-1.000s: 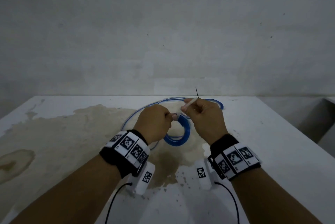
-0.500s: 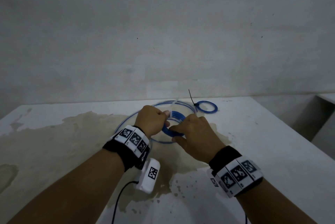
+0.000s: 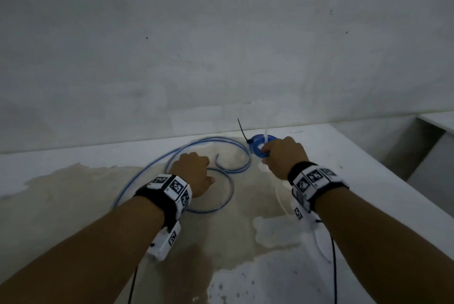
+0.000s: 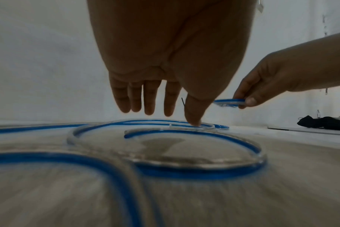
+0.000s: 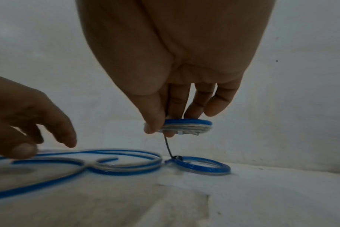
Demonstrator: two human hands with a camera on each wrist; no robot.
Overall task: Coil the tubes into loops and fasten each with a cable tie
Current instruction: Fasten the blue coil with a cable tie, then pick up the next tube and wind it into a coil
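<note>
Right hand [image 5: 165, 86]: thumb and fingers [image 5: 155, 121] pinch a small coil [image 5: 192, 125] of blue and clear tube, held flat above the counter [image 3: 368, 180], not touching it. A pale cable tie [image 3: 266, 129] stands up from this coil in the head view.

Left hand [image 4: 165, 61]: fingers [image 4: 149, 98] nearly straight and relaxed, pointing down, holding nothing. The thumb tip seems to touch the loose tube [image 4: 184, 133]; cannot tell for sure.

Loose tube lies on the counter in wide curls, uncoiled, one free end inside the curl, below the left hand.

Second small coil [image 5: 201, 165] lies flat on the counter near the wall [image 3: 221, 45], just under the held coil, w/ a black cable tie [image 5: 168, 147] sticking up from its left side.

Wristbands [image 3: 172, 187] carry black-and-white square code marks; no readable text.
</note>
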